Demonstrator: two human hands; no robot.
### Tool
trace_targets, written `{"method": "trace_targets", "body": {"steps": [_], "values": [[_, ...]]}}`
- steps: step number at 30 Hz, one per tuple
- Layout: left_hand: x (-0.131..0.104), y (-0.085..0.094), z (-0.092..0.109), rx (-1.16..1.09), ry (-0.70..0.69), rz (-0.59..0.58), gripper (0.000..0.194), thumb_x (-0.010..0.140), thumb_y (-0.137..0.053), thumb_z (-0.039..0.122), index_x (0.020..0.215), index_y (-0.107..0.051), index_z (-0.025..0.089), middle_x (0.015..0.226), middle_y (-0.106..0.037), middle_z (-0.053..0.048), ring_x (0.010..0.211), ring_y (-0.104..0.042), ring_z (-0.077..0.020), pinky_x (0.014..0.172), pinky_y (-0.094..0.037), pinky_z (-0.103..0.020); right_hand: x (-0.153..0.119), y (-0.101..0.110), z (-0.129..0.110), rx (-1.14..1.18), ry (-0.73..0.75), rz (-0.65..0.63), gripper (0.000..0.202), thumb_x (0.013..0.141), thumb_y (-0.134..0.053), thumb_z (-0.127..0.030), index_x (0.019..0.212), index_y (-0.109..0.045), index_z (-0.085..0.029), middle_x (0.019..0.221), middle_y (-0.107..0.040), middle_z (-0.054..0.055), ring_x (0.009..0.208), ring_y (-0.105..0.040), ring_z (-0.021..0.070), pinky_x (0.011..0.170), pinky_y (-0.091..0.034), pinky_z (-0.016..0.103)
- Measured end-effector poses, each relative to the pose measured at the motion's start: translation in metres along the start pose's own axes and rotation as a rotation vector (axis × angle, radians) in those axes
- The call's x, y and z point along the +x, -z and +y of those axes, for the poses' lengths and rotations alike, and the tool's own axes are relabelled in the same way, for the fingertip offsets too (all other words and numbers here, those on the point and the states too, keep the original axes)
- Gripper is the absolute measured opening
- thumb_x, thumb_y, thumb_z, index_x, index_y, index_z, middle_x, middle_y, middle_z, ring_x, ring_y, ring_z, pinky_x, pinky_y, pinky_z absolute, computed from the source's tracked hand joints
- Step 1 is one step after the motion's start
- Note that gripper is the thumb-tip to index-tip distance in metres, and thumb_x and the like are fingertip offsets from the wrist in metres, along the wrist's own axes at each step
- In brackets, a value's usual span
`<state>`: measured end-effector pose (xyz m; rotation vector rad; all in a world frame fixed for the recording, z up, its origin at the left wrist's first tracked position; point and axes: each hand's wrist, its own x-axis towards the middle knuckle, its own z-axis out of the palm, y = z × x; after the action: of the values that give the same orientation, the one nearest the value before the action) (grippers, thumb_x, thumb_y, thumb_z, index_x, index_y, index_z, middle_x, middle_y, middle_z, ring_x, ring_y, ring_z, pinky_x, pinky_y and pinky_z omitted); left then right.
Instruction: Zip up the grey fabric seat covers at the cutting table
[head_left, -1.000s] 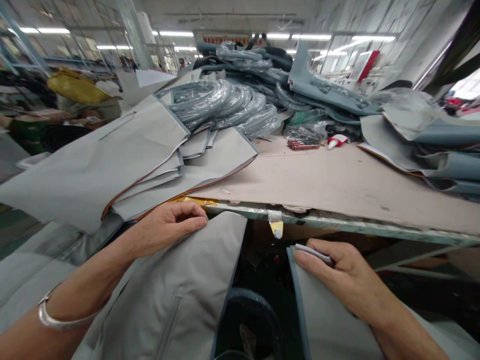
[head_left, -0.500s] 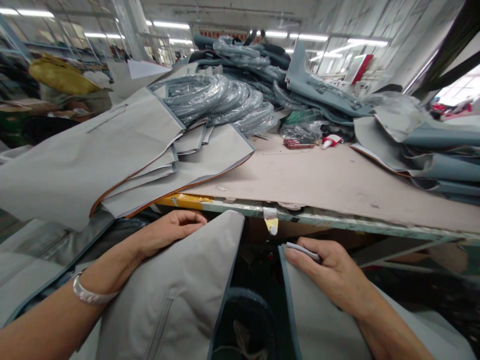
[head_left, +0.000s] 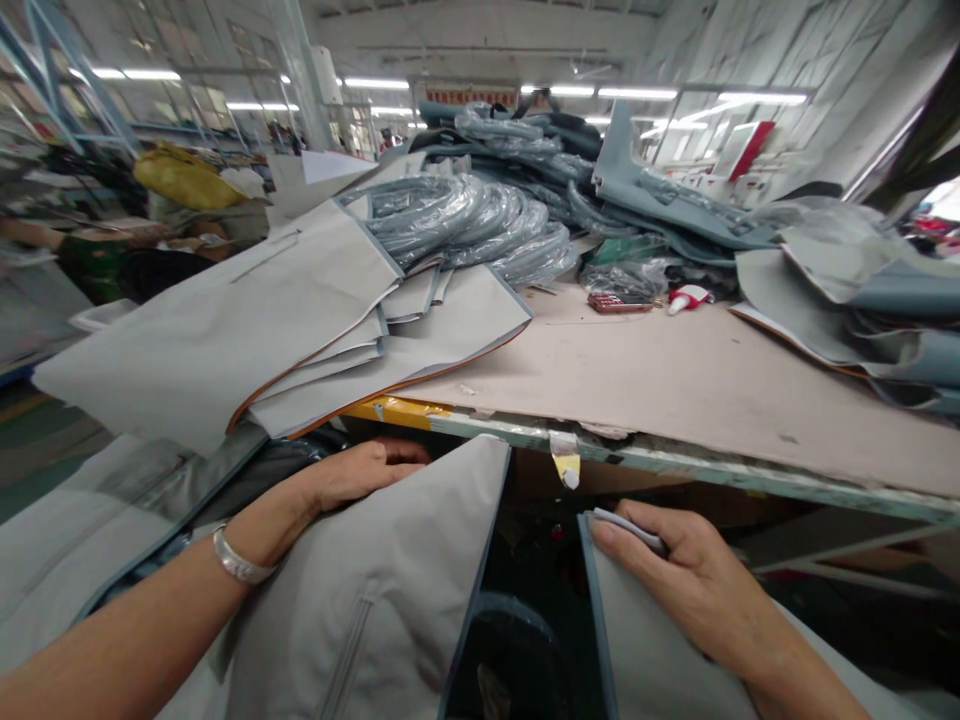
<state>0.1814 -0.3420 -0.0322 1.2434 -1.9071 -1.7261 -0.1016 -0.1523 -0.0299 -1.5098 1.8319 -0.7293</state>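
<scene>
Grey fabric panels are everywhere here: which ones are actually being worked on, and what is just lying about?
In hand:
left hand on left grey panel
right hand gripping right grey panel

Lying about:
stacked panels
plastic-wrapped trim
red phone
worktable

A broad bare stretch of the desk lies open at centre, running from its front edge back to a small red object and a white tube. Stacked grey panels overhang the desk's left front corner, blocking that side. Plastic-wrapped coils and blue-grey mouldings wall off the rear; more grey sheets crowd the right edge. Below the edge, a dark gap opens between the left panel, gripped by the left hand, and the right panel, pinched by the right hand.
</scene>
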Motion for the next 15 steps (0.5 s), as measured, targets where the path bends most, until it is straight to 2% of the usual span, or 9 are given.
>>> {"method": "trace_targets", "body": {"steps": [3, 9, 11, 13, 15], "values": [[0.005, 0.006, -0.008, 0.010, -0.041, 0.033, 0.023, 0.077, -0.068, 0.039, 0.083, -0.074, 0.017, 0.079, -0.072, 0.003, 0.071, -0.062, -0.0142, 0.061, -0.050, -0.015, 0.002, -0.002, 0.000, -0.016, -0.008, -0.016, 0.060, 0.093, -0.036, -0.071, 0.070, -0.047, -0.016, 0.070, -0.039, 0.001, 0.066, -0.040, 0.0142, 0.059, -0.030, 0.026], [0.007, 0.024, -0.007, 0.155, -0.109, 0.145, 0.012, 0.079, -0.069, 0.031, 0.077, -0.069, 0.018, 0.065, -0.064, 0.008, 0.065, -0.054, -0.0100, 0.061, -0.043, -0.013, 0.004, -0.005, -0.005, -0.004, 0.012, 0.002, 0.058, 0.092, -0.039, -0.069, 0.065, -0.039, -0.017, 0.066, -0.035, 0.000, 0.064, -0.038, 0.0132, 0.057, -0.029, 0.025], [0.002, 0.026, -0.003, 0.235, -0.111, 0.118, 0.011, 0.080, -0.067, 0.027, 0.075, -0.072, 0.019, 0.069, -0.068, 0.007, 0.068, -0.057, -0.0122, 0.062, -0.044, -0.014, 0.004, -0.006, -0.005, 0.002, 0.021, 0.009, 0.058, 0.093, -0.039, -0.068, 0.065, -0.038, -0.017, 0.066, -0.034, 0.000, 0.063, -0.037, 0.0127, 0.057, -0.028, 0.024], [-0.002, 0.025, 0.002, 0.301, -0.106, 0.058, 0.009, 0.078, -0.068, 0.024, 0.076, -0.076, 0.021, 0.078, -0.073, 0.005, 0.078, -0.062, -0.0167, 0.070, -0.048, -0.016, 0.004, -0.006, -0.005, 0.007, 0.027, 0.011, 0.057, 0.093, -0.040, -0.067, 0.065, -0.037, -0.017, 0.065, -0.033, -0.001, 0.062, -0.035, 0.0122, 0.056, -0.027, 0.025], [-0.004, 0.023, 0.011, 0.328, -0.099, -0.020, 0.014, 0.077, -0.068, 0.023, 0.086, -0.079, 0.023, 0.088, -0.076, 0.003, 0.090, -0.066, -0.0218, 0.080, -0.051, -0.020, 0.003, -0.006, -0.004, 0.017, 0.028, 0.006, 0.056, 0.094, -0.041, -0.066, 0.066, -0.038, -0.017, 0.066, -0.034, 0.000, 0.063, -0.035, 0.0124, 0.056, -0.026, 0.025]]}}
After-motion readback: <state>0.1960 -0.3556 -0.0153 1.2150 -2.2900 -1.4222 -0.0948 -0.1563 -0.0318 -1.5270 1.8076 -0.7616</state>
